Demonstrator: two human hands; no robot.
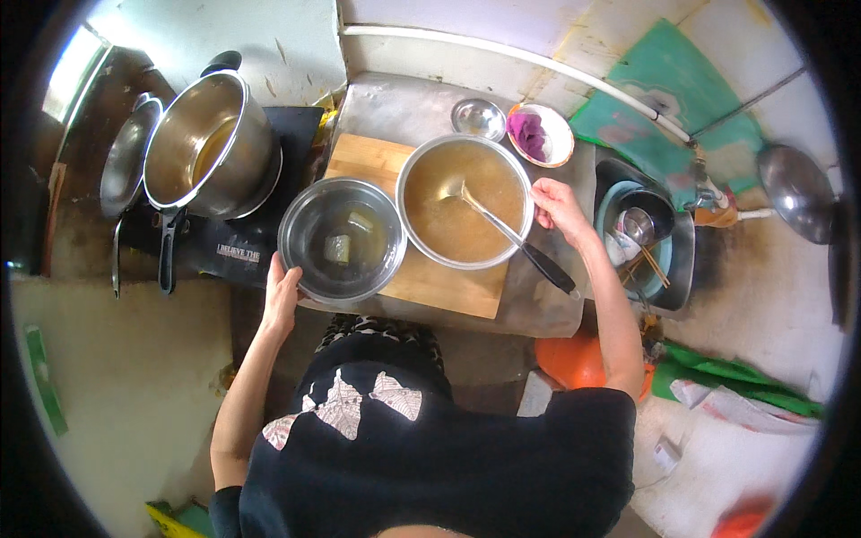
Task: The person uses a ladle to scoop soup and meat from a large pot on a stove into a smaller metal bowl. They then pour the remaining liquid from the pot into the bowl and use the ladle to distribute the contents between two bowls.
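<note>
My left hand [281, 290] grips the near left side of a round bowl [306, 202], thumb by its rim. Clear liquid in that bowl surrounds two pale green chunks [338, 249]. With its fingers at the right rim, my right hand [558, 207] holds a metal basin [412, 237] of cloudy brown liquid [444, 228]. A ladle [494, 218] rests in the basin. Its bowl is partly under the liquid, and its black handle leans out over the near right rim. The two vessels stand side by side, partly over a wooden cutting board [451, 292].
Left, a deep metal pot [259, 161] with a black handle stands on a black cooktop [222, 245], beside a pan [124, 168]. Behind the basin are a small metal bowl [477, 118] and a bowl [562, 144] holding a purple cloth-like thing. Dishes and chopsticks fill the sink [683, 269].
</note>
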